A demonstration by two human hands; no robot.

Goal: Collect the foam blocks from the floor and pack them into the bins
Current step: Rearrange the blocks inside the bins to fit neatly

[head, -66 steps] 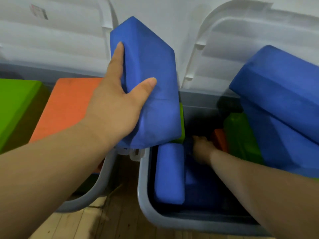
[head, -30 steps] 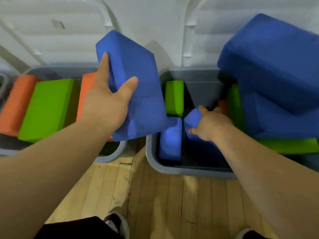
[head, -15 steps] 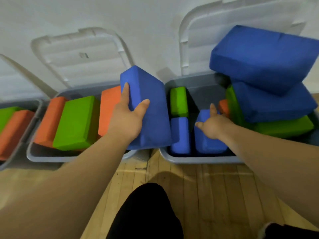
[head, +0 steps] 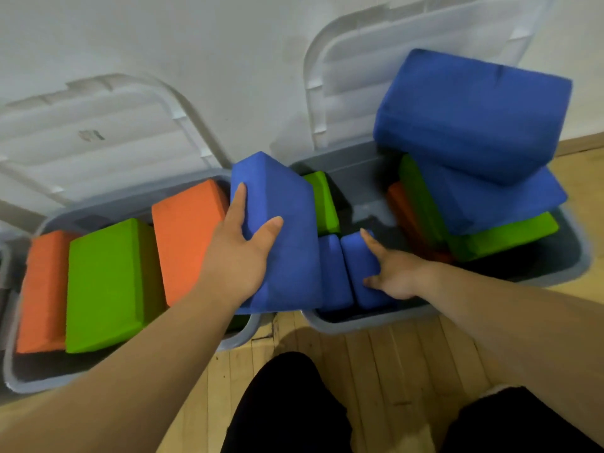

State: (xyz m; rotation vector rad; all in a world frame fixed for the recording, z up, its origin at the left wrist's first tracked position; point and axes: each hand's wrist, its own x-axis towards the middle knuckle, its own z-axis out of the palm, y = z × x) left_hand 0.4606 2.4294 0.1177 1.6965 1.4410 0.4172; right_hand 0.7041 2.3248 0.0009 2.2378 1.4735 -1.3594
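Floorboards (head: 392, 361) meet white wall (head: 228, 60) behind bins (head: 359, 322); left hand (head: 240, 256) grips blue block (head: 294, 276), right hand (head: 397, 276) spread.

A plain white wall (head: 228, 44) is seen across the top, evenly lit. The floor (head: 408, 361) is laid with light wooden boards, and a wooden skirting strip (head: 580, 143) is seen where they meet at the right.

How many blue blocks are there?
5 blue blocks: one in the left hand, two upright by the right hand, two stacked in the right bin; more may be hidden.
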